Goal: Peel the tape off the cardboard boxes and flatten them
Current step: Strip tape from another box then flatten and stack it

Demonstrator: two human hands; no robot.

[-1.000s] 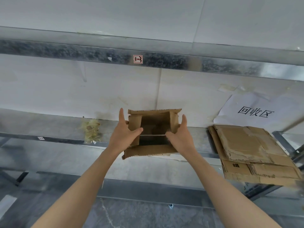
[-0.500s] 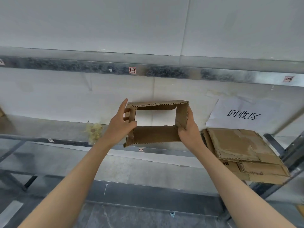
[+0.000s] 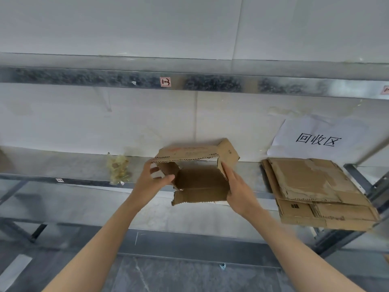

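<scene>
I hold a small brown cardboard box point(image 3: 195, 154) in the air in front of the metal shelf point(image 3: 63, 165). Both its ends are open and it is skewed into a slanted tube. My left hand point(image 3: 153, 182) grips its left wall, thumb in front and fingers inside the opening. My right hand point(image 3: 235, 186) holds the right wall with fingers lying along the corner. A loose bottom flap point(image 3: 200, 197) hangs toward me. A wad of peeled yellowish tape point(image 3: 117, 167) lies on the shelf to the left.
A stack of flattened cardboard point(image 3: 315, 190) lies on the shelf at the right, under a white paper sign point(image 3: 320, 140) taped to the wall. An upper shelf rail point(image 3: 210, 83) crosses above. The shelf's grey frame and the floor lie below my arms.
The box was turned from facing me as an open frame to tilting top-forward and skewing sideways. My hands dropped slightly and shifted right, still holding its two side walls.
</scene>
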